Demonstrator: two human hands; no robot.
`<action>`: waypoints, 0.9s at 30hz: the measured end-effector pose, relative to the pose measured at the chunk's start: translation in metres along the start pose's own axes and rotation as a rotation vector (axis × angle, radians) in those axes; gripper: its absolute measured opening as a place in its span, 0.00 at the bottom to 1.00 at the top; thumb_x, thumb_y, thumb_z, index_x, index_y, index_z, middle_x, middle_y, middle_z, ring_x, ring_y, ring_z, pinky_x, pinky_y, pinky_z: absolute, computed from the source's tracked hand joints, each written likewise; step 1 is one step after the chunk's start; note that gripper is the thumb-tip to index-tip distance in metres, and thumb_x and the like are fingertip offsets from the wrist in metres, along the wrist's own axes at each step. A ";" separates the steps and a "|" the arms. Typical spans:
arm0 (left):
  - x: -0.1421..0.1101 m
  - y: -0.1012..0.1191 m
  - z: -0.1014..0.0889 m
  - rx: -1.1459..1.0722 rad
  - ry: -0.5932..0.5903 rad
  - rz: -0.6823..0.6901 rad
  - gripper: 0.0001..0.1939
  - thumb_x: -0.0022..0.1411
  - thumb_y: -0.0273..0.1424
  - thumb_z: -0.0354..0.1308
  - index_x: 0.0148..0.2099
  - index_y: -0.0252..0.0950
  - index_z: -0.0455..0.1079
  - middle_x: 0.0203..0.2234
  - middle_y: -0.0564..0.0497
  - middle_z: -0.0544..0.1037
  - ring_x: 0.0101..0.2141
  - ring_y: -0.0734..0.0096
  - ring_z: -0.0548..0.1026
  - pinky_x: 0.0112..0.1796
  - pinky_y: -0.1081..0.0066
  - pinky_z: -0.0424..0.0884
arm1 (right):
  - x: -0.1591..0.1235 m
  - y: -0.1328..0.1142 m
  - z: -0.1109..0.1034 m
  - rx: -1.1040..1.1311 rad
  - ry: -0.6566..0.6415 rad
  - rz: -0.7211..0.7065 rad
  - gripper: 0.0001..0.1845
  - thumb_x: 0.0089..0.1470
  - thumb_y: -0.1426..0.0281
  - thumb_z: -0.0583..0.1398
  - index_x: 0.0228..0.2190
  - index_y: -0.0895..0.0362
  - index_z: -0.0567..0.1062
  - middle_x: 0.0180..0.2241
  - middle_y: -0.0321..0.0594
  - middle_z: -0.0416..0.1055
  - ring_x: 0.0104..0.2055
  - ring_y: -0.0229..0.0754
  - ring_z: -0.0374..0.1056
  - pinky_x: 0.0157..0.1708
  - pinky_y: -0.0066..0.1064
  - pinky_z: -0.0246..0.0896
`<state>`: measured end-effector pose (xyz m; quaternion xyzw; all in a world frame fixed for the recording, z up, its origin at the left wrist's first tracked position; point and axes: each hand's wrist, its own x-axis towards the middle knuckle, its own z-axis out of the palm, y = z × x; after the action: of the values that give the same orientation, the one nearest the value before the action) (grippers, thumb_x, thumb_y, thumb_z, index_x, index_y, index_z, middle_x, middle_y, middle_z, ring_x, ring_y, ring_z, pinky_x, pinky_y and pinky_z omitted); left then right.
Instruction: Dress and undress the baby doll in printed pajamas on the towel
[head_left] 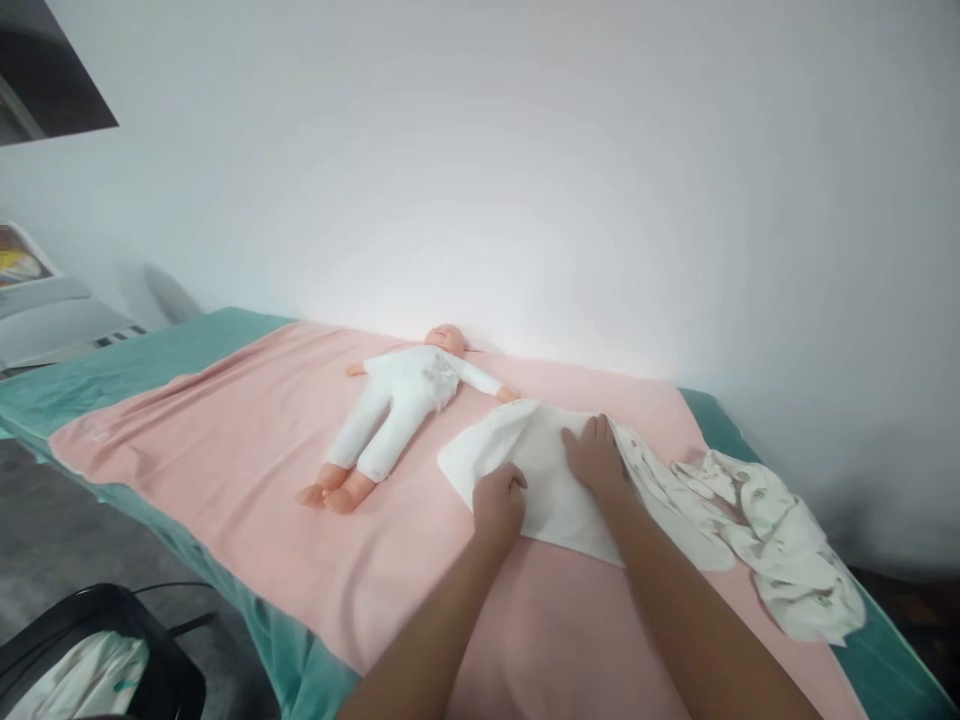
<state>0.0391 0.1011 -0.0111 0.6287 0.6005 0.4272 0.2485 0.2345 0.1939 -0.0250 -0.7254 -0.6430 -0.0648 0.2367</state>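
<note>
A white cloth (551, 500) with a faint print along one side lies partly folded on the pink blanket (247, 450). My left hand (499, 505) is closed at its near left edge, fingers curled on the fabric. Further right, my right hand (598, 455) rests on top of the cloth near its far edge, thumb apart from the fingers. Just left of the cloth, a baby doll (409, 375) in a white outfit lies on its back, head toward the wall. One of its hands nearly meets the cloth's far corner.
Crumpled printed fabric (795, 540) lies at the right end of the bed. A green sheet (217, 335) shows around the blanket. Below the bed's left edge stands a black chair (169, 650) with fabric on it. A white wall (480, 180) rises behind.
</note>
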 end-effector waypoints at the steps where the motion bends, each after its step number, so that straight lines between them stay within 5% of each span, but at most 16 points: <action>1: 0.000 0.000 0.000 -0.003 -0.002 -0.005 0.12 0.53 0.20 0.45 0.26 0.39 0.67 0.23 0.54 0.73 0.28 0.68 0.70 0.31 0.71 0.61 | -0.002 0.000 -0.001 -0.007 0.005 -0.003 0.39 0.61 0.58 0.46 0.58 0.81 0.56 0.61 0.74 0.50 0.66 0.63 0.45 0.62 0.49 0.42; 8: -0.004 0.004 -0.003 0.008 -0.006 0.071 0.13 0.53 0.19 0.45 0.28 0.38 0.67 0.23 0.54 0.73 0.28 0.70 0.69 0.30 0.72 0.61 | -0.041 -0.006 -0.020 -0.104 0.037 -0.111 0.35 0.62 0.59 0.45 0.57 0.78 0.58 0.60 0.74 0.54 0.65 0.63 0.49 0.59 0.52 0.47; 13: -0.016 0.005 -0.009 -0.002 0.030 0.305 0.12 0.52 0.18 0.45 0.27 0.37 0.66 0.23 0.53 0.72 0.29 0.70 0.69 0.32 0.72 0.62 | -0.084 -0.012 -0.045 -0.131 -0.097 -0.153 0.36 0.63 0.58 0.43 0.59 0.76 0.58 0.62 0.69 0.54 0.65 0.60 0.49 0.60 0.51 0.46; 18: -0.038 0.002 -0.030 -0.128 0.034 0.383 0.12 0.52 0.17 0.45 0.27 0.37 0.66 0.21 0.53 0.70 0.26 0.72 0.69 0.30 0.73 0.63 | -0.119 -0.013 -0.069 0.003 -0.249 -0.208 0.37 0.62 0.53 0.43 0.62 0.66 0.57 0.65 0.55 0.52 0.68 0.53 0.45 0.63 0.47 0.43; 22: -0.031 0.009 -0.087 -0.194 0.134 0.418 0.14 0.54 0.17 0.46 0.32 0.38 0.69 0.30 0.51 0.76 0.34 0.70 0.73 0.37 0.71 0.69 | -0.103 -0.038 -0.074 0.203 -0.209 -0.197 0.36 0.60 0.50 0.47 0.63 0.57 0.57 0.65 0.48 0.53 0.66 0.51 0.49 0.64 0.46 0.46; 27: 0.025 -0.022 -0.209 -0.108 0.338 0.323 0.15 0.58 0.23 0.51 0.45 0.40 0.72 0.52 0.48 0.72 0.56 0.61 0.65 0.59 0.55 0.59 | -0.016 -0.115 -0.042 0.404 -0.171 -0.276 0.34 0.59 0.51 0.49 0.60 0.56 0.60 0.61 0.49 0.59 0.63 0.52 0.55 0.62 0.47 0.48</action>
<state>-0.1495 0.0869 0.0840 0.6219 0.5014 0.5920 0.1062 0.1295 0.1689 0.0356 -0.5717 -0.7535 0.0947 0.3105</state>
